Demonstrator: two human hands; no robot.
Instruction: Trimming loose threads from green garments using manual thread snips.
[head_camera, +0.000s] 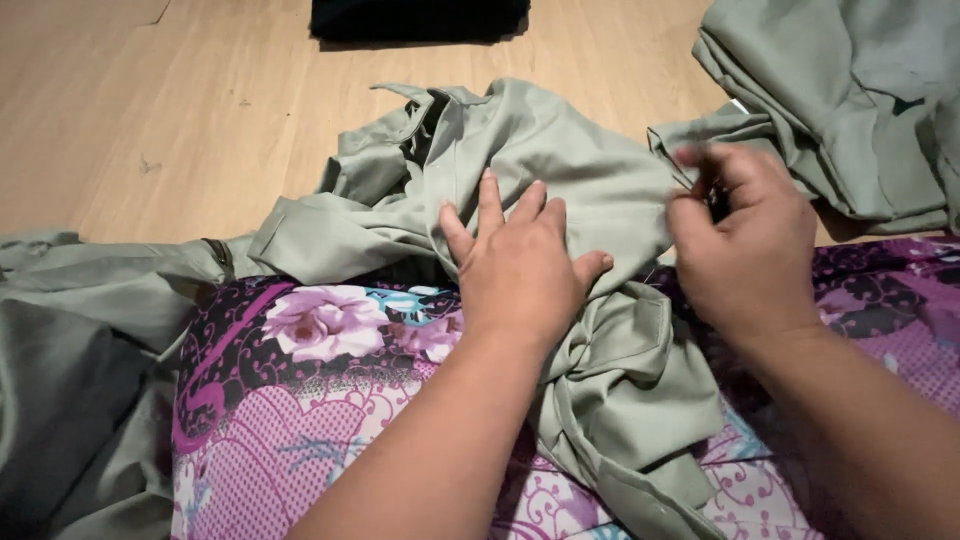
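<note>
Partly blurred, right hand (742, 238) pinches green shirt (560, 170); left hand (520, 265) spread flat on it

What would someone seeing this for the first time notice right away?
Two bare hands at the centre: the left hand presses flat on a crumpled grey-green shirt, while the right hand pinches the cloth at its edge. Under the shirt and the arms lies a bright purple flowered cloth. More grey-green clothes are heaped at the top right on the wooden floor.

Left hand (520, 265) flat, fingers spread; right hand (745, 235) in a pinching grip.
</note>
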